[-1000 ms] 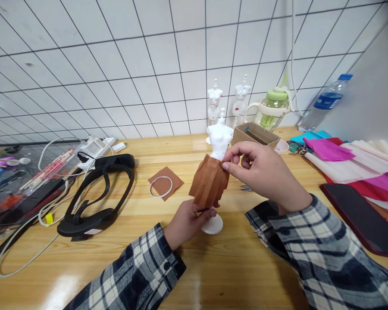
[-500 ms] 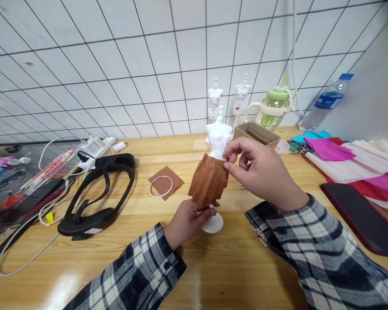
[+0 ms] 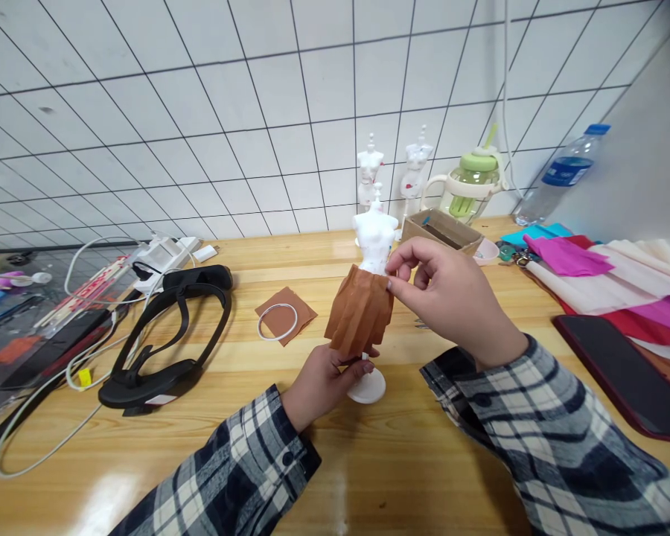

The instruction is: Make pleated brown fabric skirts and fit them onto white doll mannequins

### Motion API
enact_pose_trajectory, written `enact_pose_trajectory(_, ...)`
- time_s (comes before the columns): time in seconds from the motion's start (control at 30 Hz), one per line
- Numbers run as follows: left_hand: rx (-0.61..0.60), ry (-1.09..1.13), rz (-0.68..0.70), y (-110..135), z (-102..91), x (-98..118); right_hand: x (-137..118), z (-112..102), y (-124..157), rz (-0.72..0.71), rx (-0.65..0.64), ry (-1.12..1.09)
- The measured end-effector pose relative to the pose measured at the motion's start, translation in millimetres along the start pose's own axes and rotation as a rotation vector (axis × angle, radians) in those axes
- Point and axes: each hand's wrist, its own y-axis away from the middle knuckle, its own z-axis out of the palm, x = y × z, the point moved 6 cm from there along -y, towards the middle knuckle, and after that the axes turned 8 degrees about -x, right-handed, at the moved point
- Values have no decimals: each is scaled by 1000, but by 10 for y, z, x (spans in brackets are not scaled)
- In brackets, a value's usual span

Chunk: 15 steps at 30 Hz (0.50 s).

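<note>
A small white mannequin torso stands on a round white base in the middle of the wooden table. A pleated brown paper skirt is wrapped round its waist. My left hand grips the stand's stem just under the skirt. My right hand pinches the skirt's top edge at the waist with thumb and forefinger. Both sleeves are plaid.
A brown paper square with a white ring lies left of the mannequin, beside a black headset and white cables. Behind stand two more mannequins, a cardboard box, a green-lidded cup and a water bottle. Coloured tissue paper and a phone lie at right.
The mannequin has been tilted slightly more upright and my right hand has shifted a little along the skirt's waist. The left hand keeps its grip.
</note>
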Motion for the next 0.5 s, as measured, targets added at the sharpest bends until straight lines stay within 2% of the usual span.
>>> enact_pose_trajectory(0.1,-3,22,-20,-3,4,-23,-25,-12,9,-36,37,46)
enact_pose_trajectory(0.27,30,63,-27,-2,4,-34,-91,98,18,-99,-50,41)
enact_pose_trajectory(0.43,67,30,-39,-1,-20,-30,-75,120,16,-50,-115,79)
enact_pose_trajectory(0.5,132,13,-60,-1,-72,-32,-34,122,11,14,-122,107)
